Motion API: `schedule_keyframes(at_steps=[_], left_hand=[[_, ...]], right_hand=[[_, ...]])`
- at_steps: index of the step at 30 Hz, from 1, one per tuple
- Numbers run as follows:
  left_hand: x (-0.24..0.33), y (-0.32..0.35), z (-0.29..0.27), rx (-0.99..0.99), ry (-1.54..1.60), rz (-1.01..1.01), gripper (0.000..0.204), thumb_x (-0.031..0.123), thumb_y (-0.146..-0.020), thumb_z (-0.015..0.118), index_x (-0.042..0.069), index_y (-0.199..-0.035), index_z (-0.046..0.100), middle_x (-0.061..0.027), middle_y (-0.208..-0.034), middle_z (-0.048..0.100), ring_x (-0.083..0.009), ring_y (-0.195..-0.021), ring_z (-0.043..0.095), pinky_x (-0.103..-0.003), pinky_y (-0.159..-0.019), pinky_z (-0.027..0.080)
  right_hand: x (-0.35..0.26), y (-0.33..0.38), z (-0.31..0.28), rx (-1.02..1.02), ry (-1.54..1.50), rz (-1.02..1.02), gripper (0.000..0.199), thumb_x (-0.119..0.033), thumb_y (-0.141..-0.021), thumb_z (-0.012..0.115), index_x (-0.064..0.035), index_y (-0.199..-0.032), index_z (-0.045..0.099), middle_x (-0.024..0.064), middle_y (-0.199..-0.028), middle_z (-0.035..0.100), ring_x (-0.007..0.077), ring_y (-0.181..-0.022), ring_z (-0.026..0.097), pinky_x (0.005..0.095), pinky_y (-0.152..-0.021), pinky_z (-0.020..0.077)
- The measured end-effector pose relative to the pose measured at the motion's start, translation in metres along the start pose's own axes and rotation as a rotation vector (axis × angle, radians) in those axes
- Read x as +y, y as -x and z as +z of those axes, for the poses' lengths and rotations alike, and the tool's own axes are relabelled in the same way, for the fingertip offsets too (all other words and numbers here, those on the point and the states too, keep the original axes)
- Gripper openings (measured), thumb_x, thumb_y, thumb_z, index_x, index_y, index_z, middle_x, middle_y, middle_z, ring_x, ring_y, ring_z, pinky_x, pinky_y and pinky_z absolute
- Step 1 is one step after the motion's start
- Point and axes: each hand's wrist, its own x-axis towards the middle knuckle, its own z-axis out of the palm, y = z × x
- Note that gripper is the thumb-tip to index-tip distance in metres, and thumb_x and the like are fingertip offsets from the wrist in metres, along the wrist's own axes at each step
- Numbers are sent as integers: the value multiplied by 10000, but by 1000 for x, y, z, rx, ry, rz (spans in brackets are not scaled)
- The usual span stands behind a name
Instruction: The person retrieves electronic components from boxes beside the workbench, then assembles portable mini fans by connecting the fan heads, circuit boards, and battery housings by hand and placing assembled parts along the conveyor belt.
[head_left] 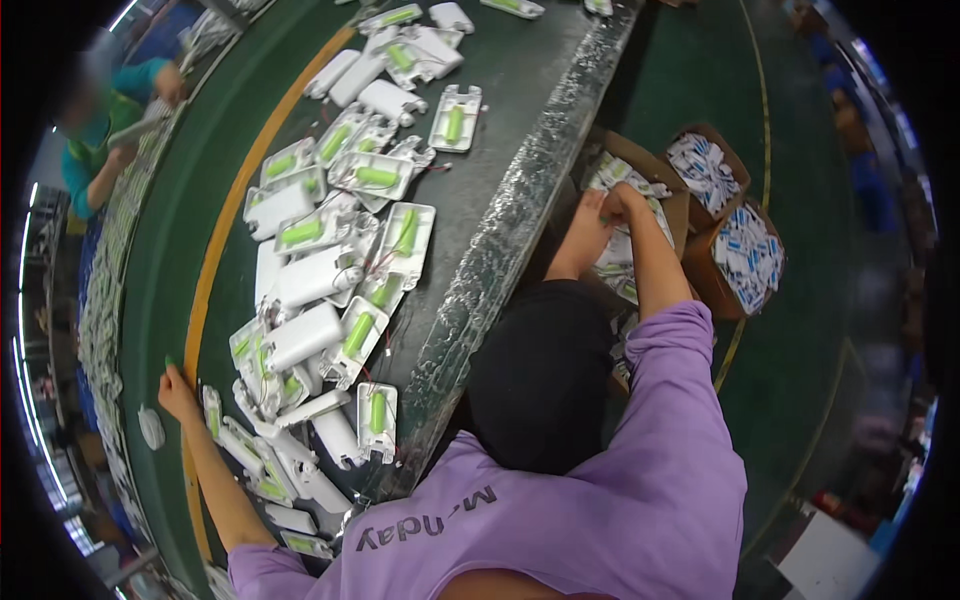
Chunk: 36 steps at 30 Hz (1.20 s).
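Observation:
My left hand [180, 396] reaches out past the left side of a pile of white plastic housings [310, 280]. Its fingers look closed, and a small bright green tip shows at them; I cannot tell what it is. Many housings lie open, showing a green cylindrical cell [377, 411] and thin wires inside. My right hand [622, 205] is bent down with curled fingers over an open cardboard box [675, 215] of white pieces, beside a patch of bare skin; its fingertips are hidden. A separate white piece [151, 428] lies near my left hand.
A dark worktop [480, 110] with a shiny, crinkled edge [500, 240] carries the pile. Left of it runs a green surface with a yellow line [225, 215]. Two cardboard boxes of white-and-blue pieces [748, 258] stand at right. A co-worker in teal [95, 150] is at upper left.

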Motion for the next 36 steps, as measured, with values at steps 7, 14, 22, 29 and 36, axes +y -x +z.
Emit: schedule_keyframes(at_steps=[7, 14, 22, 29, 36], left_hand=[[-1, 3, -2, -6, 123, -85, 409, 269, -828, 551, -4, -545, 438, 24, -498, 369, -67, -503, 294, -264, -459, 246], [-3, 3, -12, -19, 145, -115, 411, 270, -835, 544, 12, -533, 439, 35, -503, 374, -67, -496, 292, -265, -449, 229], [11, 4, -7, -34, 111, -124, 404, 273, -832, 533, 5, -540, 454, 19, -498, 402, -67, -479, 318, -259, -438, 253], [-10, -4, -17, -33, 0, -143, 377, 323, -809, 544, 5, -607, 548, -9, -533, 494, -82, -476, 385, -259, -435, 296], [-21, -11, -17, -75, 133, -188, 384, 352, -823, 540, 6, -658, 560, 5, -549, 495, -67, -447, 396, -226, -397, 292]], right_hand=[[-26, 81, -5, 115, -428, 93, 118, -168, -658, 648, -79, -735, 659, 128, -780, 613, 240, -665, 557, 396, -621, 443], [-59, 89, -23, -44, -175, 170, 128, -143, -629, 691, -37, -646, 622, 83, -614, 569, 168, -526, 525, 319, -491, 446], [-48, 78, -10, 59, -264, 120, 138, -113, -702, 604, -17, -797, 633, 136, -814, 630, 231, -728, 601, 385, -675, 463], [-64, 53, -12, 7, 98, -29, 187, -111, -670, 531, -19, -774, 656, 148, -846, 645, 266, -774, 617, 392, -674, 476], [-43, -35, -2, -281, 176, 221, 157, -136, -691, 542, -36, -776, 628, 117, -860, 641, 238, -750, 607, 365, -740, 458]])
